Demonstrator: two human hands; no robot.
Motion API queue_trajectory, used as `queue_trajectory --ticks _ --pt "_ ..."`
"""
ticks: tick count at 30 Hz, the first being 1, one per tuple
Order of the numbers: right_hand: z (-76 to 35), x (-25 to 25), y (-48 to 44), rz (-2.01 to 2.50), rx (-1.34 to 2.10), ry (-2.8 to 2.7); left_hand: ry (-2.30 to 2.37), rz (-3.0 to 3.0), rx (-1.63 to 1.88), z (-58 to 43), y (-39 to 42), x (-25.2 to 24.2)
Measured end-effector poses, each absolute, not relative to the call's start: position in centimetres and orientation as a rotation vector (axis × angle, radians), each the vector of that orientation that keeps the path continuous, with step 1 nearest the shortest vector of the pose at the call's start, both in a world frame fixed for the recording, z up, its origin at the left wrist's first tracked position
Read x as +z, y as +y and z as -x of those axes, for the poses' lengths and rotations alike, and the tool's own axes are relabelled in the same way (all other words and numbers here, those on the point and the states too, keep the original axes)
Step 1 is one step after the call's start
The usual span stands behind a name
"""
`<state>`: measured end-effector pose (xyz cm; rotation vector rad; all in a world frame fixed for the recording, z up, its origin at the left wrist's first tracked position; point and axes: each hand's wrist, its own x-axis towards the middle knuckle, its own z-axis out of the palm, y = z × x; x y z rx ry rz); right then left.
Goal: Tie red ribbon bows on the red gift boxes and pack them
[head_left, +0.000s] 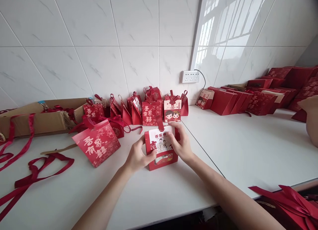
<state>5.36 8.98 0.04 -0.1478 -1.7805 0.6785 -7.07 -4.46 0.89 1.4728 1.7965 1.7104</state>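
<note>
A small red gift box (162, 160) with a white printed front, a clear window and a red ribbon loop on top stands upright on the white table. My left hand (139, 155) grips its left side, thumb on the front. On the other side, my right hand (182, 142) holds the upper right part, with the thumb against the printed panel. Some coloured contents show through the window. A larger red box with white lettering (98, 143) sits tilted to the left of my left hand.
Several finished-looking red boxes (152, 112) line the tiled wall. More red boxes (223, 100) stand along the right. A cardboard carton (32, 125) holds ribbon at left, and loose red ribbon (37, 175) lies nearby. Another person's hand (311, 119) shows at the right edge.
</note>
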Motion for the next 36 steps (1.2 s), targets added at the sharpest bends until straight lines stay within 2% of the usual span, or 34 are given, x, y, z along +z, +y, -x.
queue_trajectory --ticks 8,16,27,36 --pt "-5.3 0.7 6.0 -0.189 0.406 -1.829 1.845 -1.704 2.349 5.5 -5.1 2.2" --pt "-5.2 0.9 5.6 -0.146 0.435 -1.848 1.994 -2.109 2.02 6.5 -5.8 3.8" --pt "-5.4 1.4 5.2 -0.11 0.455 -1.859 1.974 -2.012 2.12 5.9 -5.6 3.4" --pt "-5.3 1.2 5.2 -0.081 0.437 -1.872 1.968 -2.234 2.036 6.2 -5.6 3.7"
